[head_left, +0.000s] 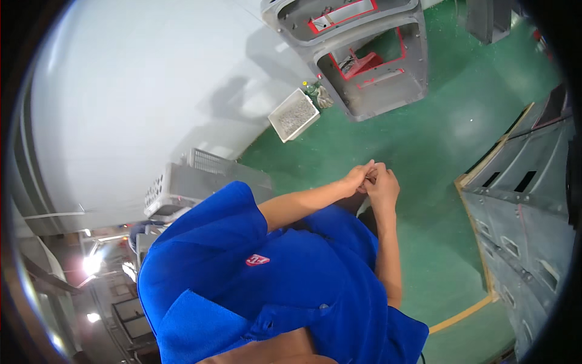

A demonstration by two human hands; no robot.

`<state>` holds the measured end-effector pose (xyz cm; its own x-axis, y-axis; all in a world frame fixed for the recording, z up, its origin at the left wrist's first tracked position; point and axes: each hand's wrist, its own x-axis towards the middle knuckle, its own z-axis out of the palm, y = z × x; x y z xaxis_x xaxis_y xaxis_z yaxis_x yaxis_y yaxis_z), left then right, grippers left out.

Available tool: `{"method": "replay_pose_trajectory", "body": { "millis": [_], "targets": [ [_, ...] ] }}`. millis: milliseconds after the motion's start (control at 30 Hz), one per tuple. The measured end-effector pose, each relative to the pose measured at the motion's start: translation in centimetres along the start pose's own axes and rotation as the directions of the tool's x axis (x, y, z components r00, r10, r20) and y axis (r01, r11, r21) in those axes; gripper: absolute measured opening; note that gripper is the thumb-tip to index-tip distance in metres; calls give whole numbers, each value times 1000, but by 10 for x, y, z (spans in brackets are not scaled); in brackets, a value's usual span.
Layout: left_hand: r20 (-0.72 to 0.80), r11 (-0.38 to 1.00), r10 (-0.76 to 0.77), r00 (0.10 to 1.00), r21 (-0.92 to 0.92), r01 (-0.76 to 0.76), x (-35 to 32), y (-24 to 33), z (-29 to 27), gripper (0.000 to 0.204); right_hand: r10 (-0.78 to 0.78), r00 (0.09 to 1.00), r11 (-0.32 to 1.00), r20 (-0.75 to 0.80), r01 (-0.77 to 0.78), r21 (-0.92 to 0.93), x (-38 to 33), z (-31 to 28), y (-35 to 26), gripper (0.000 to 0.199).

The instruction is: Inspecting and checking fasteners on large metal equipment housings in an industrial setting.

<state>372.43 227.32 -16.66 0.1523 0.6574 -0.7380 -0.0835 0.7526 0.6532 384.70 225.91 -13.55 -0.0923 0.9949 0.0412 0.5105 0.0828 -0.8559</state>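
Observation:
My left hand [356,177] and my right hand [384,187] meet in front of my body, above the green floor. Fingers of both are bent and pressed together at the tips. Something small may be pinched between them, but the fingers hide it and I cannot make it out. My forearms are bare below the short sleeves of a blue shirt [285,291]. Past the hands stands a large grey moulded panel [411,79] with openings edged in red; a red piece [365,63] shows inside the lower opening.
By the white wall [139,79] sits a white bin [282,126] of greyish bits, beside a green bottle [311,90]. Grey perforated mouldings [182,188] stand at left. Large grey panels [503,212] line the right, next to a yellow floor line [461,314]. Another grey part [488,21] is at far right.

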Motion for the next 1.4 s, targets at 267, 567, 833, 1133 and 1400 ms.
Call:
{"method": "replay_pose_trajectory", "body": {
  "millis": [267, 567, 833, 1133, 1400],
  "targets": [
    [64, 989, -25, 998, -143, 34, -29, -6, 32, 50, -178, 983, 957, -46, 162, -242, -23, -28, -11, 15],
    [162, 993, 5, 987, -115, 14, -38, 3, 9, 54, -139, 990, 990, -8, 139, -20, -18, -27, -31, 11],
    [99, 970, 126, 987, -222, -102, -16, 36, -34, 25, 34, 998, 989, 46, -41, 144, 31, -21, -48, 11],
    [-30, 916, 214, 976, -340, -211, -4, 83, -82, 25, 193, 981, 954, 10, -190, 230, 74, -29, -25, 7],
    [-307, 798, 332, 892, -413, -439, -34, 135, -83, 25, 260, 961, 788, 91, -265, 556, 96, -33, 8, 4]
  ]
}}
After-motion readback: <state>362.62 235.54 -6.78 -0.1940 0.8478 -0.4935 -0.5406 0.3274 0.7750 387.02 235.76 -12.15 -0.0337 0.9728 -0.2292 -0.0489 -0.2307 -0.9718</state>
